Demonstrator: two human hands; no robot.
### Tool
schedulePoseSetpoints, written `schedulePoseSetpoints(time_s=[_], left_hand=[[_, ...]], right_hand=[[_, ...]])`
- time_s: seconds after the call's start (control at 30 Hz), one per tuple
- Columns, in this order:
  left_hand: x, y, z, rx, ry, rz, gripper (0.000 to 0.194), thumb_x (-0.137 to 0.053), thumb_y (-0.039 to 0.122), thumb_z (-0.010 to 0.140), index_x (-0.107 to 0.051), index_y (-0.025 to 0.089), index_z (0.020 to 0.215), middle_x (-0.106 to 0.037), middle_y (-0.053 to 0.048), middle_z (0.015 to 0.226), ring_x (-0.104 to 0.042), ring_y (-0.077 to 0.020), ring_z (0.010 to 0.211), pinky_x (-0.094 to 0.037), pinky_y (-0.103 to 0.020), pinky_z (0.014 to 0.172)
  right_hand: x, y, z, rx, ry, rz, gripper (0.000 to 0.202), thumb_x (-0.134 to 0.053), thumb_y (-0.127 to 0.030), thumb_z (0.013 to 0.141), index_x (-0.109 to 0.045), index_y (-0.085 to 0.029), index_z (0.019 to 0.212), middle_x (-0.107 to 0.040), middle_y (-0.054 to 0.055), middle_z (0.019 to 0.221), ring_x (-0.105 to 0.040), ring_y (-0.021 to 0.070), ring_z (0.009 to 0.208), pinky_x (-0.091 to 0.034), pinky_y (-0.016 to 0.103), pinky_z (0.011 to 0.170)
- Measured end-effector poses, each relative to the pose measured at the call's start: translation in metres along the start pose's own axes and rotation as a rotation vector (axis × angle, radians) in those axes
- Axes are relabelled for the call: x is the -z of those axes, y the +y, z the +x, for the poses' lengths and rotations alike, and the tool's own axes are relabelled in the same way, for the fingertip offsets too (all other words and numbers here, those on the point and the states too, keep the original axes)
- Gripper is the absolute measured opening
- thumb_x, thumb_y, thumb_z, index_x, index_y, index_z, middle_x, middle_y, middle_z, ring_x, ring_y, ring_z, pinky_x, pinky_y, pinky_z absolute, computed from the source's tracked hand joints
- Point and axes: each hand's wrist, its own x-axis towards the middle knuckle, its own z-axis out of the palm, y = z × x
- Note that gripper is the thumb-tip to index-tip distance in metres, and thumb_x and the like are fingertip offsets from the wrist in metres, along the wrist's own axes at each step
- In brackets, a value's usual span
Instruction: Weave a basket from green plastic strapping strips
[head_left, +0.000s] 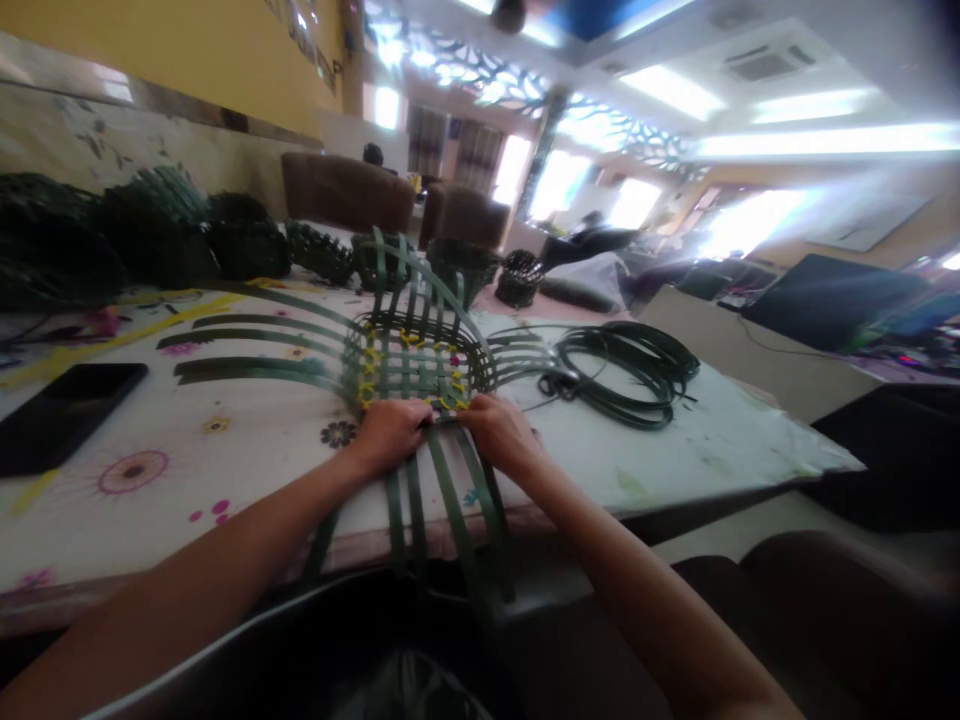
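L hand, R hand nr, both curled

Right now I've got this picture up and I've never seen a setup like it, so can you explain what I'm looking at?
There's no machine here, just a person's bare hands. The single picture comes from a camera worn on that person's head, looking forward and down. The left hand and right hand hold the near edge of a partly woven green piece, with loose strips running from it toward the person. It lies on a table with a flowered cover. Off to the right is a coil of dark green strip; at the far left, a dark phone. Behind are other dark woven pieces, too dim to make out well.
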Motion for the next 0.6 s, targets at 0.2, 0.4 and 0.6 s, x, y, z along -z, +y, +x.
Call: schedulePoseSetpoints(time_s=[0.2, 0.4, 0.6], left_hand=[[-0.002, 0.002, -0.002, -0.074, -0.005, 0.07, 0.02, -0.052, 0.017, 0.085, -0.072, 0.022, 0.086, -0.073, -0.004, 0.089, -0.066, -0.0203, 0.081, -0.047, -0.028, 0.068], [-0.005, 0.001, -0.004, -0.04, 0.005, 0.082, 0.027, -0.055, 0.015, 0.082, -0.073, 0.024, 0.1, -0.071, -0.004, 0.101, -0.066, -0.0195, 0.083, -0.05, -0.029, 0.07], [-0.001, 0.001, -0.003, -0.035, -0.066, 0.09, 0.029, -0.056, 0.016, 0.082, -0.075, 0.022, 0.104, -0.07, -0.006, 0.106, -0.067, -0.0218, 0.09, -0.052, -0.032, 0.077]], right_hand=[[-0.017, 0.0, -0.008, 0.078, -0.11, -0.024, 0.026, -0.043, -0.013, 0.097, -0.069, -0.017, 0.096, -0.065, 0.009, 0.104, -0.056, 0.0197, 0.093, -0.039, 0.029, 0.065], [-0.018, 0.001, -0.014, 0.116, -0.058, -0.034, 0.03, -0.042, -0.014, 0.099, -0.062, -0.018, 0.12, -0.064, 0.009, 0.101, -0.055, 0.0197, 0.091, -0.04, 0.029, 0.068], [-0.012, 0.001, -0.012, 0.179, -0.108, -0.088, 0.024, -0.043, -0.014, 0.098, -0.065, -0.014, 0.108, -0.066, 0.01, 0.101, -0.057, 0.0202, 0.088, -0.04, 0.031, 0.064]])
